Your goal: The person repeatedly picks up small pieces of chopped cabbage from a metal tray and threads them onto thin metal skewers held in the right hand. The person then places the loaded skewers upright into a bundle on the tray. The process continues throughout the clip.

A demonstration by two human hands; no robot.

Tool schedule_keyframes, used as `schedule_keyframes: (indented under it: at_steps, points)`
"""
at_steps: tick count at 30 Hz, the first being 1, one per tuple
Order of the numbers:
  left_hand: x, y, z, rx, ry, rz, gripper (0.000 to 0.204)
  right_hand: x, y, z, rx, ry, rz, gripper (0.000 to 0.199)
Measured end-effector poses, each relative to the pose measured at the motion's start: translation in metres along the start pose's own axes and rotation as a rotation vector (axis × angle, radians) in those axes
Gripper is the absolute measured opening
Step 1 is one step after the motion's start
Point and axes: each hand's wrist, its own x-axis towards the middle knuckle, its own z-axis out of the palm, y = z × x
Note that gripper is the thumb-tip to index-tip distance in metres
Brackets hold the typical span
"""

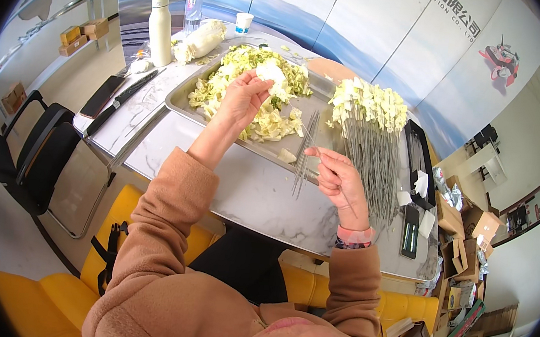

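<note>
Cabbage pc (271,72) tight in L fingers (261,88) — thin skewer (308,136) tight in R fingers (331,170)

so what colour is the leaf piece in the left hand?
The leaf piece in the left hand is mostly white; shows best in the head view.
</note>
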Motion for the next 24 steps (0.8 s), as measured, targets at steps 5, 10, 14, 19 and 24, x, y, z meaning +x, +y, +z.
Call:
schedule_keyframes:
  at_steps: [5,10,14,19,24]
  points:
    - [-0.001,0.001,0.004,0.041,-0.013,0.046,0.026,0.001,0.0,-0.006,0.046,-0.014,0.035,0.029]
    - [0.001,-0.002,0.003,0.031,-0.019,0.075,0.03,-0.001,-0.002,-0.006,0.039,-0.002,0.041,0.029]
    - [0.001,-0.002,0.002,0.065,-0.045,0.124,0.03,-0.001,-0.003,-0.008,0.037,-0.01,0.048,0.028]
    - [-0.005,0.0,0.01,0.124,-0.1,0.11,0.031,-0.001,-0.004,-0.006,0.035,0.005,0.047,0.028]
    - [-0.007,-0.002,0.009,0.152,-0.13,0.097,0.029,-0.001,-0.003,-0.005,0.026,0.009,0.03,0.028]
